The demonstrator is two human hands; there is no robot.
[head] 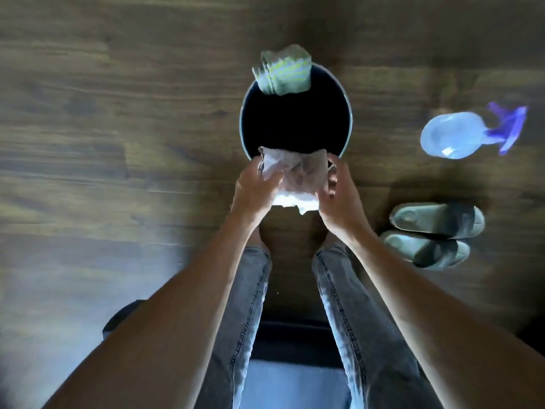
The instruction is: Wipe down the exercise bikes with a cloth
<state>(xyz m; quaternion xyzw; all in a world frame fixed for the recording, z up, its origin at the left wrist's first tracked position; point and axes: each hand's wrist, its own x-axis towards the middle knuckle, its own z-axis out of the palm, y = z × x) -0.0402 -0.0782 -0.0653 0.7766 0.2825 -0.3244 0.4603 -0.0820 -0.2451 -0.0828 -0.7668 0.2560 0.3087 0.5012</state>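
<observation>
Status: I hold one white cloth [295, 175] over the near rim of the bucket [348, 113], which stands on the wooden floor [118, 143]. My left hand [255, 190] grips the cloth's left edge with curled fingers; my right hand [339, 196] pinches its right edge. The cloth is crumpled and hangs between both hands.

Progress: No exercise bike is in view, so I judge that wiping has not begun here or is between bikes; this step looks like cloth preparation. All visible wiping work remains.

Inventory:
- Cloths in hand: one.
- Folded green striped cloths [283, 72] draped on the bucket's far rim: one stack; layer count unclear.
- Buckets: one.
- Spray bottles [460, 134]: one, lying on the floor to the right.
- Slippers [436, 231]: two, side by side, near my right leg.
</observation>
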